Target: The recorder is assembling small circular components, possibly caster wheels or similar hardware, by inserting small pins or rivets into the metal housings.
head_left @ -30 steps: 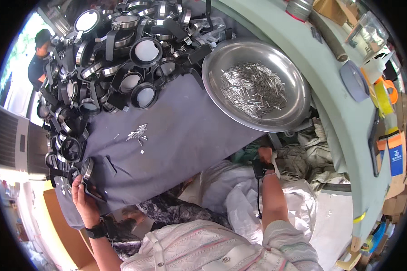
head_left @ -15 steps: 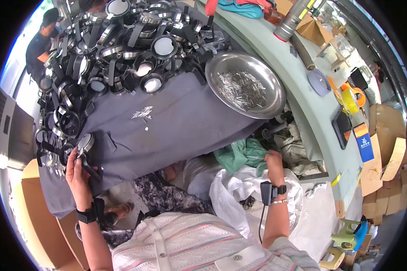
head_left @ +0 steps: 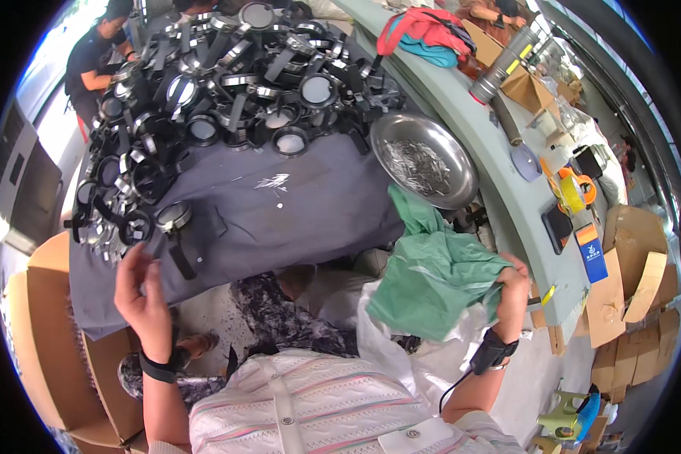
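My right hand (head_left: pixel 511 291) is closed on the edge of a crumpled green plastic sheet or bag (head_left: pixel 439 276), lifted over a white sack (head_left: pixel 374 321). My left hand (head_left: pixel 140 291) is off the table's front edge, fingers loosely bent and apart, holding nothing. Just beyond it, a round metal-rimmed piece with a black strap-like arm (head_left: pixel 175 219) lies on the dark cloth (head_left: pixel 295 212). Many similar black and silver pieces (head_left: pixel 227 83) are heaped at the far left. Behind the green plastic, a steel bowl (head_left: pixel 461 185) contains thin silver pins.
A small group of pins (head_left: pixel 274 181) lies mid-cloth. Along the right runs a pale green bench (head_left: pixel 499 189) with tape rolls (head_left: pixel 579 189) and a blue box (head_left: pixel 591 253). An open carton (head_left: pixel 49 333) stands at the left. Another person (head_left: pixel 98 64) is at the far left.
My right hand has raised the green plastic out of the white sack and moved right. My left hand has let go of the round piece and drawn back toward me. The view has shifted.
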Demonstrator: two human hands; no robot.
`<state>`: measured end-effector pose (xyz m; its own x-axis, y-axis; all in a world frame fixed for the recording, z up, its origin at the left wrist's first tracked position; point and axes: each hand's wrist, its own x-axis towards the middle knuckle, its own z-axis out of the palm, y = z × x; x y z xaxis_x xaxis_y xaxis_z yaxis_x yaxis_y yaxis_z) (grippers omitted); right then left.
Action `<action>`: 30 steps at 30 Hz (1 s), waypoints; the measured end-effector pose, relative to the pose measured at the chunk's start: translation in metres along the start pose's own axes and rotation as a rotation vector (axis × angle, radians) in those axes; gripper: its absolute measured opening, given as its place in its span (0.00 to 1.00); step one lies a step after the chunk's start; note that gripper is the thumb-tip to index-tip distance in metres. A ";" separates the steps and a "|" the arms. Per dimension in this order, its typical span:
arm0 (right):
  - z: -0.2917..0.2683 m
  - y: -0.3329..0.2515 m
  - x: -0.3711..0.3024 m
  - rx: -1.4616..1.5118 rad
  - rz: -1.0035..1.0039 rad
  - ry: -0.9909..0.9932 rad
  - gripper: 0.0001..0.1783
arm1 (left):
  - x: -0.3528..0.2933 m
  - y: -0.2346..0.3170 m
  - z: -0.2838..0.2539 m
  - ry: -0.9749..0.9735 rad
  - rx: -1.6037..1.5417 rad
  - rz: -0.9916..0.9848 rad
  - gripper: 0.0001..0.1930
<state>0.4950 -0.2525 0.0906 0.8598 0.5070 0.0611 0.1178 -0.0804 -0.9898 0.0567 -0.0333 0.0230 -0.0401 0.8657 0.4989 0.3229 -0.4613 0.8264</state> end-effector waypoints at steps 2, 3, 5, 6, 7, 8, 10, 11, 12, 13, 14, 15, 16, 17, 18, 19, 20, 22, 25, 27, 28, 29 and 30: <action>0.019 -0.028 -0.006 0.049 0.008 -0.020 0.17 | 0.001 0.043 0.014 -0.224 -0.038 0.052 0.14; 0.025 -0.036 -0.005 0.057 0.003 -0.039 0.17 | 0.004 0.067 0.029 -0.367 -0.052 0.069 0.13; 0.044 -0.049 -0.003 0.141 -0.038 -0.125 0.15 | 0.009 0.089 0.052 -0.683 -0.226 0.129 0.21; 0.056 -0.055 -0.003 0.195 -0.054 -0.222 0.11 | 0.006 0.095 0.064 -0.747 -0.313 0.097 0.24; 0.072 -0.061 -0.005 0.211 -0.062 -0.253 0.11 | 0.004 0.100 0.075 -0.811 -0.401 0.068 0.26; 0.089 -0.065 -0.009 0.224 -0.092 -0.320 0.10 | 0.006 0.102 0.082 -0.890 -0.510 -0.013 0.27; 0.104 -0.065 -0.004 0.201 -0.173 -0.504 0.08 | 0.005 0.104 0.093 -0.937 -0.794 -0.186 0.21; 0.117 -0.063 -0.007 0.243 -0.158 -0.442 0.08 | 0.006 0.103 0.090 -0.927 -0.792 -0.174 0.21; 0.128 -0.060 -0.006 0.279 -0.137 -0.443 0.08 | 0.010 0.103 0.090 -0.884 -0.744 -0.163 0.17; 0.136 -0.057 -0.003 0.314 -0.116 -0.445 0.08 | 0.013 0.105 0.089 -0.839 -0.697 -0.153 0.14; 0.137 -0.057 0.000 0.307 -0.172 -0.580 0.07 | 0.017 0.108 0.087 -0.732 -0.646 -0.111 0.09; 0.144 -0.056 0.002 0.318 -0.174 -0.592 0.07 | 0.025 0.096 0.083 -0.742 -0.608 -0.147 0.09; 0.149 -0.058 0.003 0.313 -0.204 -0.543 0.08 | 0.037 0.100 0.077 -0.672 -0.504 -0.081 0.07; 0.155 -0.059 0.005 0.306 -0.233 -0.495 0.08 | 0.052 0.106 0.071 -0.601 -0.401 -0.018 0.08; 0.154 -0.059 0.017 0.285 -0.292 -0.534 0.08 | 0.070 0.121 0.066 -0.512 -0.154 0.254 0.11; 0.155 -0.065 0.023 0.229 -0.349 -0.548 0.09 | 0.090 0.134 0.062 -0.412 0.098 0.512 0.16; 0.159 -0.077 0.024 0.239 -0.345 -0.518 0.09 | 0.108 0.147 0.062 -0.290 0.178 0.668 0.18; 0.171 -0.093 0.033 0.254 -0.345 -0.504 0.10 | 0.143 0.171 0.064 -0.117 0.256 0.888 0.20; 0.174 -0.106 0.060 0.330 -0.268 -0.530 0.14 | 0.179 0.206 0.059 -0.147 0.038 0.828 0.16; 0.176 -0.111 0.069 0.261 -0.240 -0.543 0.17 | 0.177 0.219 0.053 -0.262 -0.121 0.674 0.14; 0.182 -0.110 0.065 0.289 -0.200 -0.470 0.17 | 0.170 0.222 0.053 -0.279 -0.211 0.552 0.15; 0.188 -0.108 0.062 0.291 -0.198 -0.473 0.17 | 0.167 0.223 0.053 -0.294 -0.298 0.430 0.17; 0.192 -0.106 0.059 0.287 -0.200 -0.531 0.16 | 0.169 0.206 0.057 -0.302 -0.276 0.372 0.12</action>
<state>0.4375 -0.0493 0.1743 0.4628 0.8508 0.2491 0.0494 0.2558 -0.9655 0.1705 0.0285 0.2629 0.3155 0.6327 0.7072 0.0018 -0.7457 0.6663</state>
